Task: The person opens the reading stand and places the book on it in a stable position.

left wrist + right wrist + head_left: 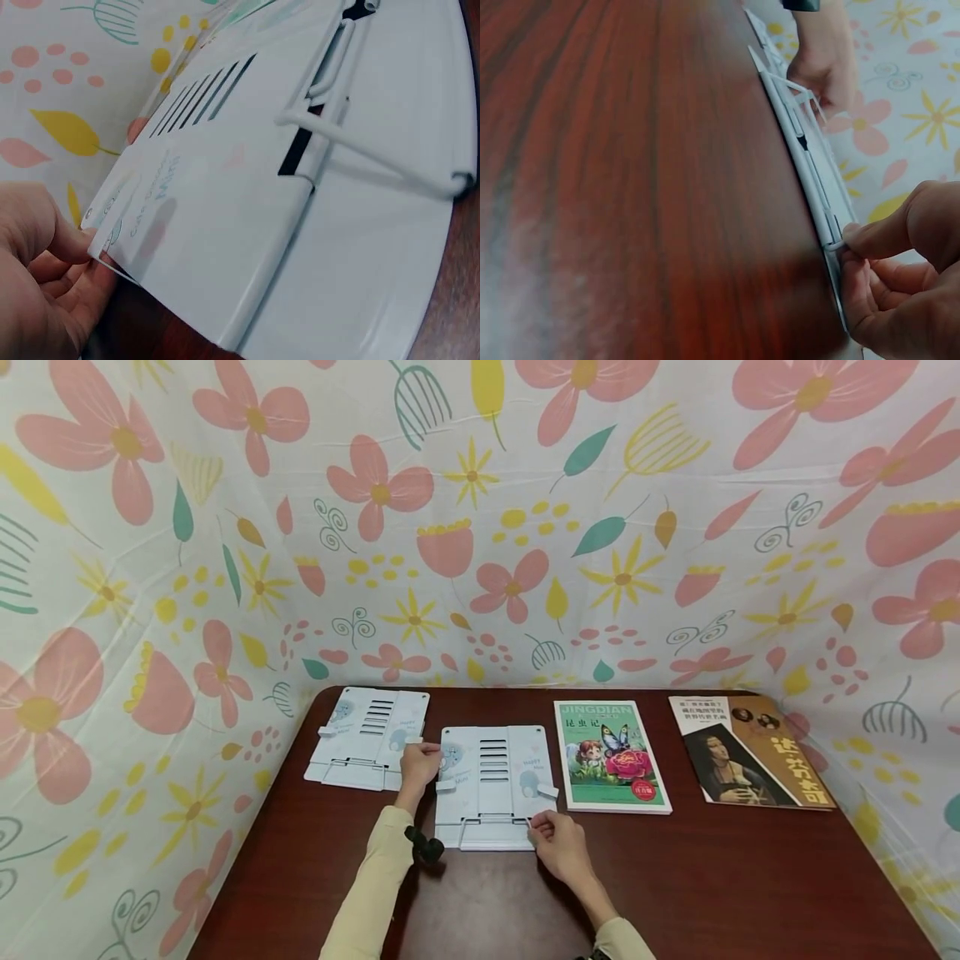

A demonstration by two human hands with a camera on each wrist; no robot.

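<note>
A white folding book stand [495, 785] with slots and pale blue cartoon prints lies nearly flat on the table in front of me. My left hand [420, 766] pinches the upper left edge of its panel; in the left wrist view the thumb and fingers [75, 244] meet at that edge, slightly above the tabletop. At the lower right, my right hand [561, 846] pinches the end of the stand's white wire support [835, 245] between thumb and fingertips. Two small page clips [550, 792] stick out at the sides.
Another white book stand [371, 739] lies at the back left. To the right are a green children's book [611, 756] and a brown and white book [750, 752] with a portrait. Flowered cloth [480, 527] hangs around the dark red wooden table [712, 893].
</note>
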